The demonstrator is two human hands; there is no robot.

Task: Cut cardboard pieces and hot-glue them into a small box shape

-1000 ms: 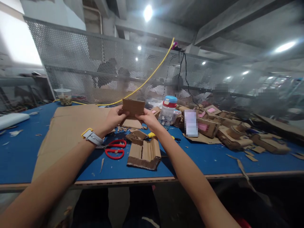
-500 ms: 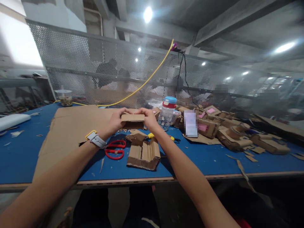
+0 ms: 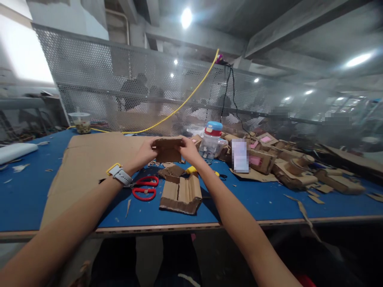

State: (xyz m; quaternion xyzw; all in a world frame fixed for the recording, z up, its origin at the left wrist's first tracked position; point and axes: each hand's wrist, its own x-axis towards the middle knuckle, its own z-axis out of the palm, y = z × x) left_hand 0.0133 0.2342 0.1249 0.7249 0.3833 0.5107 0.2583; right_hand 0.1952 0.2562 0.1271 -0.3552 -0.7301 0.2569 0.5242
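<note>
A small folded piece of cardboard (image 3: 168, 154) is held up between both hands over the table. My left hand (image 3: 147, 152) is closed on its left end, and my right hand (image 3: 189, 151) grips the right end. Some fingertips are hidden behind the cardboard. Below it, nearer to me, lies a folded cardboard part (image 3: 181, 195) with raised ridges and a dark front edge. Red-handled scissors (image 3: 145, 187) rest beside my left wrist, their blades partly under it. A yellow-handled tool (image 3: 191, 170) lies partly hidden by my right forearm.
A large cardboard sheet (image 3: 86, 167) covers the left of the blue table (image 3: 119, 217). Behind my right hand stands a blue-lidded bottle (image 3: 211, 143), with a phone (image 3: 240, 155) beside it. Several cardboard pieces (image 3: 295, 169) heap up at right. A perforated metal screen (image 3: 104, 95) borders the back.
The cardboard piece has been tilted in my hands, so its upper flap now shows edge-on and more of the darker face below is visible. Both hands keep their hold.
</note>
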